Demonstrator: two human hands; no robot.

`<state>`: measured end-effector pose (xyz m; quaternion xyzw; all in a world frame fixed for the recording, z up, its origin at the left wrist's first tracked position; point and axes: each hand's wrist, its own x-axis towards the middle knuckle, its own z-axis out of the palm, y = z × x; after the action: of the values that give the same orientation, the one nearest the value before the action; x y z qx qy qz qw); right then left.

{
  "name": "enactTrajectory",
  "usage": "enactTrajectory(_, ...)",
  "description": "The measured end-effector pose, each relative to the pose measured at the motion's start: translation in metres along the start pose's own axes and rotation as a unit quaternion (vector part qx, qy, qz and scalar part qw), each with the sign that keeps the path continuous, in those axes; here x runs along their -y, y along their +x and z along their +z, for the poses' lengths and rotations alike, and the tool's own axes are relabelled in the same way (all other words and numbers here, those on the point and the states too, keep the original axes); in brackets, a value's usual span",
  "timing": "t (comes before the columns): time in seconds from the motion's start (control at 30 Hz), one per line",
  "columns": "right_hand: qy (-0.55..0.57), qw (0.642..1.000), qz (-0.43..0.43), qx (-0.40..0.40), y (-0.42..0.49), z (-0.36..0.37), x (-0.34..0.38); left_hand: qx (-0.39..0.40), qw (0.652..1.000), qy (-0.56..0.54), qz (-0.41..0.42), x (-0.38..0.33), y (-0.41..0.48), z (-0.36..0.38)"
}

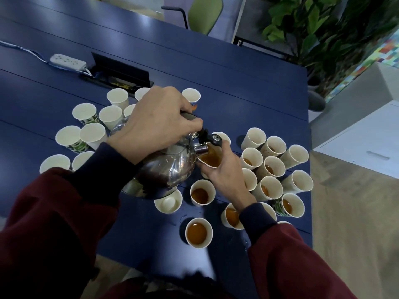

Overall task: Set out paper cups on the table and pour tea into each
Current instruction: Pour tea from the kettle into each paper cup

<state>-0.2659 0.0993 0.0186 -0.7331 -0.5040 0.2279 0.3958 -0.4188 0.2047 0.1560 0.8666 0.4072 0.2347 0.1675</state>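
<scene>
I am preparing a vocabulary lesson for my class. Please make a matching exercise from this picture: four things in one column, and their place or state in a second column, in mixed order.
1. kettle
2. power strip
3. held cup
4. cup beside the kettle's base

A. empty, standing on the table
B. tilted, gripped by the left hand
C. in the right hand, taking tea from the spout
D. far left, next to the open cable hatch

Pairs: 1-B, 2-D, 3-C, 4-A
</scene>
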Motion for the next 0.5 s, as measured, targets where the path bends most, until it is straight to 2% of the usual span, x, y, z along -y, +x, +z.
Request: enactTrajectory(0.5, 0.033, 0.994, 0.051, -0.094, 0.068, 0.000, 0.023, -0.007, 0.994, -0.105, -0.013, 0.041, 0.061, -0.020)
